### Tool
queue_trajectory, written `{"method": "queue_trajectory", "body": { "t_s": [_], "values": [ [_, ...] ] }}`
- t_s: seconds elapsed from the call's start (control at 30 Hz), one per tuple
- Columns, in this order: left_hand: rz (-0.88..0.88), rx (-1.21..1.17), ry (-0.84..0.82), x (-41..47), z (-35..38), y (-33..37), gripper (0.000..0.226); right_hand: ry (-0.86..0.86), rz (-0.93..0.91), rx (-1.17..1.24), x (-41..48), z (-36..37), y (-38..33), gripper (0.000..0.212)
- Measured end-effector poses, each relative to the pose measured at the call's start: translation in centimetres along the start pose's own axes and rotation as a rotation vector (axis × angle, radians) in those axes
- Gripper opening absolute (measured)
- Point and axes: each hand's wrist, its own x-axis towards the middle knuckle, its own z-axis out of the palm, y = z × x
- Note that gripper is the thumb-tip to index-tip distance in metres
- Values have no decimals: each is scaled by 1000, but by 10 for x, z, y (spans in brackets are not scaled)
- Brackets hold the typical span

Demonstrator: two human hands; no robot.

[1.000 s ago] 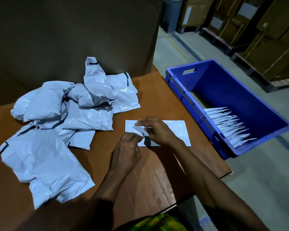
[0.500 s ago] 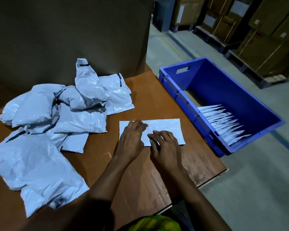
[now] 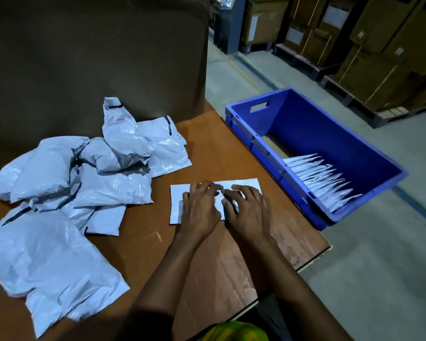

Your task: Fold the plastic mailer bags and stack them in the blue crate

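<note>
- Left part of the brown wooden counter [image 3: 145, 230]: heap of crumpled white plastic mailer bags [image 3: 84, 183], spread from back edge to near edge.
- Right of the heap, apart from it: flat folded white mailer bag [image 3: 177, 200], lying on the counter.
- On that bag, side by side: left hand [image 3: 201, 207] and right hand [image 3: 249, 210], fingers [image 3: 208, 187] laid flat.
- Beside the counter's right edge: blue plastic crate [image 3: 330, 134].
- In the crate's near end: row of folded white mailers [image 3: 322, 180], leaning on edge.
- Behind the counter: tall brown cardboard panel [image 3: 96, 57].
- Far back, beyond the crate: stacked cardboard boxes [image 3: 379, 45].
</note>
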Motion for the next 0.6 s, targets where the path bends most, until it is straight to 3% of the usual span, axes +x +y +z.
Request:
{"method": "queue_trajectory", "body": {
  "t_s": [0.17, 0.3, 0.37, 0.47, 0.6],
  "values": [
    [-33, 174, 44, -19, 19, -4, 40, -55, -29, 40, -3, -9, 8, 35],
    [34, 101, 60, -16, 12, -9, 34, -11, -58, 70, -26, -20, 7, 27],
    [69, 104, 133, -27, 9, -16, 33, -65, -76, 123, -31, -26, 13, 30],
    [74, 76, 118, -46, 12, -31, 31, -141, -86, 166, -28, -34, 25, 37],
    [120, -50, 108, -50, 6, -38, 29, -7, -141, 110, -33, -33, 31, 15]
  ]
}}
